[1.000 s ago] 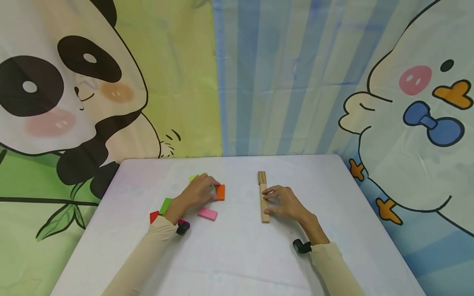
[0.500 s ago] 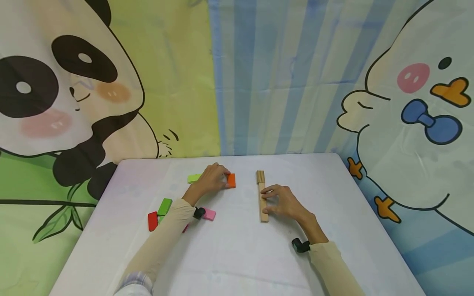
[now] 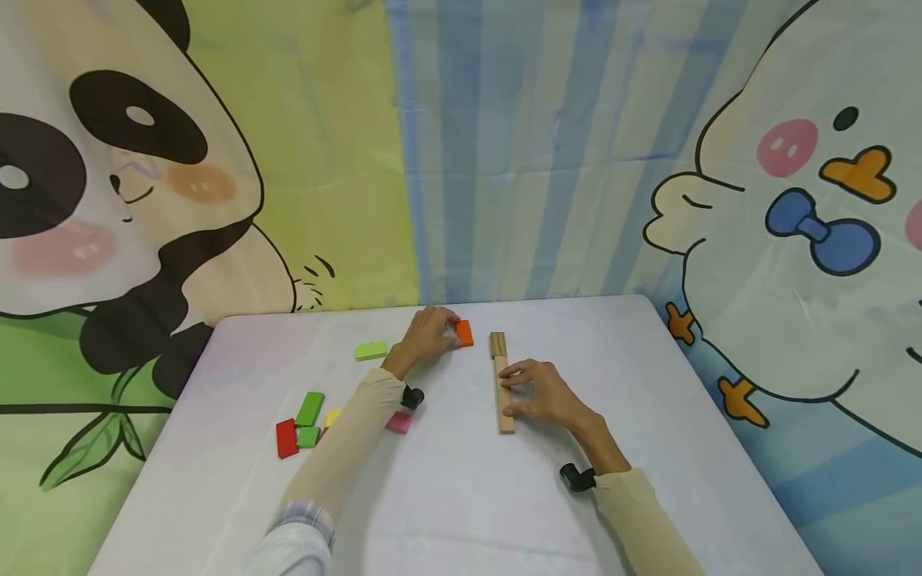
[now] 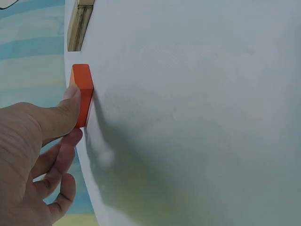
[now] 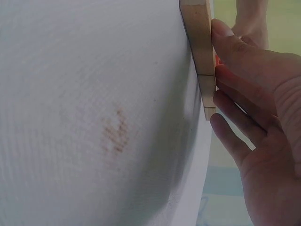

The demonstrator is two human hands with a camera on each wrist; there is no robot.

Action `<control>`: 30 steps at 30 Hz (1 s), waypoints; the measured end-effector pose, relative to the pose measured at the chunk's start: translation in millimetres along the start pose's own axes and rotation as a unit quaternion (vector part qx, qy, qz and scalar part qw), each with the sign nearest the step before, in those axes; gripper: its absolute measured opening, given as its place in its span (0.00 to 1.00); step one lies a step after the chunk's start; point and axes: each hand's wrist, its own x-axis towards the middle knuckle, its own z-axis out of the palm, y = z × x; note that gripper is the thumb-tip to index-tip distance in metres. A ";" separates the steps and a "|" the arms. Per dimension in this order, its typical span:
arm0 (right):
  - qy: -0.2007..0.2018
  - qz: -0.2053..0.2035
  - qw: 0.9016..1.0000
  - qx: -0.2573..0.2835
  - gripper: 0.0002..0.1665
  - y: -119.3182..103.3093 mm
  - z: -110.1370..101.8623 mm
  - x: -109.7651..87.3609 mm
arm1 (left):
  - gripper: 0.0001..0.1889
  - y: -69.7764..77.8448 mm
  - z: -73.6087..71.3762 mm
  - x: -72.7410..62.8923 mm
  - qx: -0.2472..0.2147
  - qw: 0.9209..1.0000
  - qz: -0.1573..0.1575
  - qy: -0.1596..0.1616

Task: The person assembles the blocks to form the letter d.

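My left hand (image 3: 428, 334) pinches an orange block (image 3: 464, 333) near the table's far edge, just left of a row of bare wooden blocks (image 3: 505, 400). In the left wrist view, thumb and fingertips hold the orange block (image 4: 83, 94) close to the table, and the end of a wooden block (image 4: 80, 27) shows beyond it. My right hand (image 3: 546, 394) touches the right side of the row with thumb and fingertips. The right wrist view shows these fingers along the side of the lined-up wooden blocks (image 5: 197, 40), with seams between them.
A lime block (image 3: 370, 350) lies left of my left hand. Nearer are a red block (image 3: 286, 438), green blocks (image 3: 310, 408), a yellow block (image 3: 331, 417) and a pink block (image 3: 399, 422), some partly behind my left sleeve. A cartoon curtain (image 3: 490, 160) hangs behind the white table (image 3: 461, 512).
My left hand has carried the orange block away from me and to the right, towards the far end of the wooden row. The right hand stays at the row. The view has shifted slightly.
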 end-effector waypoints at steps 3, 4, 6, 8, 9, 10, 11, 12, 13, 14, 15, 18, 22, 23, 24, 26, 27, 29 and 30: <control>-0.002 0.003 1.000 0.002 0.30 0.4 -0.4 1.1 | 0.24 2.1 4.1 8.8 -0.022 1.000 -0.009 0.007; -0.002 0.004 1.000 0.003 0.29 0.6 -0.4 1.4 | 0.24 2.8 5.3 11.4 -0.031 0.999 -0.012 0.009; -0.002 0.003 1.000 0.004 0.29 1.0 -0.4 1.6 | 0.24 4.0 8.0 15.7 -0.044 0.999 -0.018 0.009; -0.001 0.005 1.000 0.006 0.29 1.2 -0.5 1.3 | 0.24 5.4 10.2 19.5 -0.058 0.998 -0.024 0.006; -0.001 0.005 1.000 0.005 0.29 1.2 -0.7 1.0 | 0.24 5.8 11.6 21.7 -0.062 0.998 -0.026 0.004; -0.002 0.007 1.000 0.005 0.29 1.2 -0.6 0.7 | 0.25 6.3 13.0 23.8 -0.067 0.997 -0.028 0.003; -0.003 0.008 1.000 0.004 0.30 0.9 -0.9 0.3 | 0.25 6.5 14.5 25.6 -0.069 0.997 -0.030 0.003; -0.004 0.008 1.000 0.004 0.30 0.6 -1.1 0.1 | 0.25 6.6 16.2 27.7 -0.071 0.997 -0.033 0.002; -0.004 0.007 1.000 0.004 0.30 0.4 -1.3 -0.2 | 0.25 6.6 17.9 29.9 -0.073 0.997 -0.035 0.002; -0.004 0.004 1.000 0.003 0.30 0.1 -1.7 -0.3 | 0.25 6.6 19.7 32.1 -0.076 0.996 -0.036 0.003; -0.004 0.003 1.000 0.003 0.30 0.0 -2.0 -0.6 | 0.25 6.8 21.4 34.2 -0.078 0.996 -0.036 0.003; -0.005 -0.002 1.000 0.004 0.30 -1.1 -1.4 -0.7 | 0.25 5.8 24.9 37.0 -0.088 0.996 -0.033 0.007; -0.006 -0.005 1.000 0.002 0.30 -0.7 -1.3 -1.6 | 0.25 6.9 28.2 39.7 -0.099 0.995 -0.028 0.002; -0.006 -0.004 1.000 0.003 0.30 -0.6 -1.2 -1.6 | 0.25 7.4 28.6 40.1 -0.100 0.995 -0.028 0.000; -0.006 -0.005 1.000 0.001 0.30 -0.4 -1.1 -1.6 | 0.25 8.1 28.9 40.5 -0.100 0.995 -0.027 0.000; -0.006 -0.005 1.000 -0.002 0.30 0.1 -0.9 -1.6 | 0.26 9.2 28.7 41.1 -0.099 0.995 -0.027 0.001; -0.006 -0.005 1.000 -0.003 0.30 0.2 -0.8 -1.5 | 0.26 9.5 28.4 41.1 -0.097 0.995 -0.027 0.003; -0.006 0.001 1.000 -0.001 0.30 0.4 -0.5 -0.8 | 0.26 10.3 27.4 41.3 -0.091 0.995 -0.029 0.006; -0.006 0.002 1.000 -0.003 0.30 0.5 -0.5 -0.5 | 0.26 10.5 27.3 41.9 -0.088 0.996 -0.029 0.009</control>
